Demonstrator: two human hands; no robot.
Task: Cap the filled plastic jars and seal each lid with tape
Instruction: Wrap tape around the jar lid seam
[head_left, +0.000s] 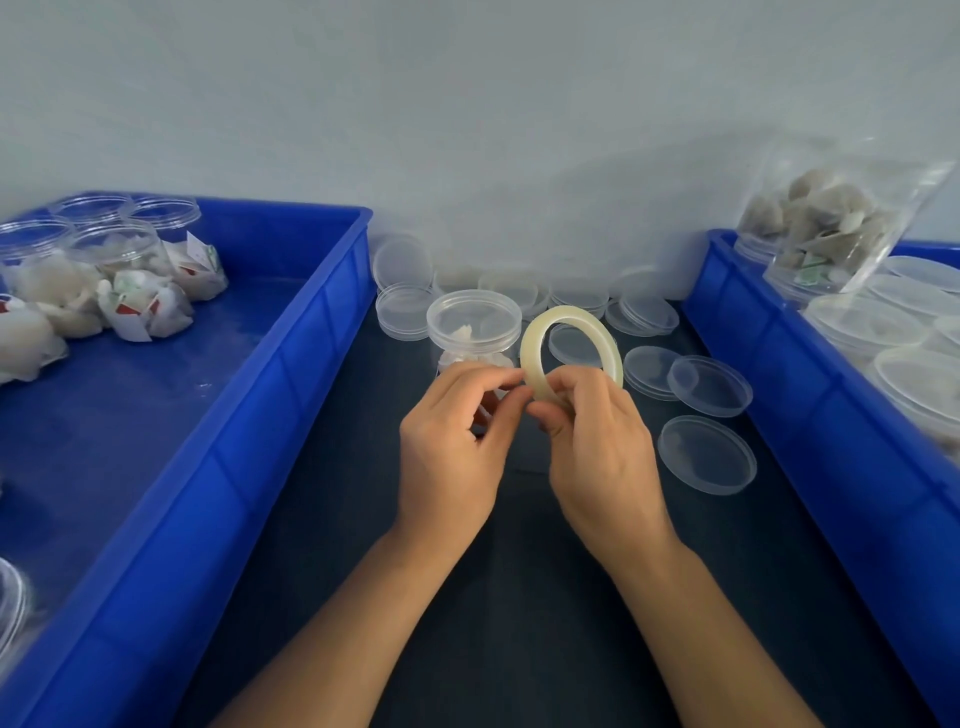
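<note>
A clear plastic jar (472, 322) with a lid on top and white filling inside stands on the dark table, just behind my hands. My right hand (597, 441) grips a pale roll of tape (540, 348), held upright, thumb under the ring. My left hand (457, 431) pinches at the roll's left edge with thumb and fingertips, where the tape end lies. Both hands hover in front of the jar, partly hiding its lower half.
Several loose clear lids (706, 457) lie on the table behind and right of my hands. A blue crate (270, 395) on the left holds filled jars. Another blue crate (779, 384) on the right holds more jars and a tilted one.
</note>
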